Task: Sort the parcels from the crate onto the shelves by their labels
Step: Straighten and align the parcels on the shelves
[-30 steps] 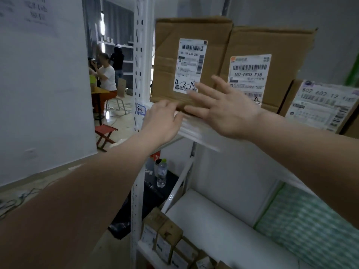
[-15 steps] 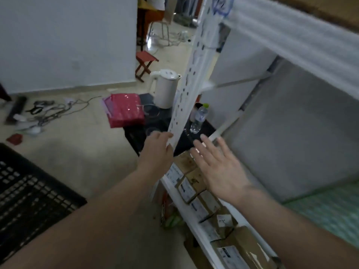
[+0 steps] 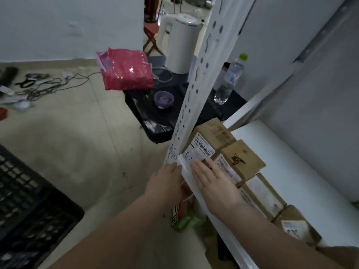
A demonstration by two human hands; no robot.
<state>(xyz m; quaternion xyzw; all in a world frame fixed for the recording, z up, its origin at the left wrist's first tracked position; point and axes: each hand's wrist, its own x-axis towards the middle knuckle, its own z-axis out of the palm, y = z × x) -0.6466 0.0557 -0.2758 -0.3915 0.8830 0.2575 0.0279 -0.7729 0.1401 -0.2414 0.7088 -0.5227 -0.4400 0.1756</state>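
Observation:
A row of small cardboard parcels stands along the front of a white lower shelf (image 3: 275, 152). The leftmost parcel (image 3: 211, 138) carries a white label with "4-3" handwritten on it; a second parcel (image 3: 242, 158) stands right beside it. My right hand (image 3: 213, 185) lies flat, fingers together, over the shelf's front edge with fingertips touching that label. My left hand (image 3: 167, 183) rests against the front edge by the white perforated upright (image 3: 196, 94), holding nothing. The black plastic crate (image 3: 29, 206) sits on the floor at the lower left.
A low black table (image 3: 161, 117) behind the upright holds a white kettle (image 3: 182, 47), a pink plastic bag (image 3: 126, 70), a purple bowl (image 3: 164, 99) and a water bottle (image 3: 229, 80). Cables (image 3: 44, 86) lie on the floor at the left. A red stool (image 3: 151, 37) stands further back.
My view and both hands have dropped from the upper shelf's large boxes down to the lower shelf. My right hand has come to rest on the 4-3 labelled parcel.

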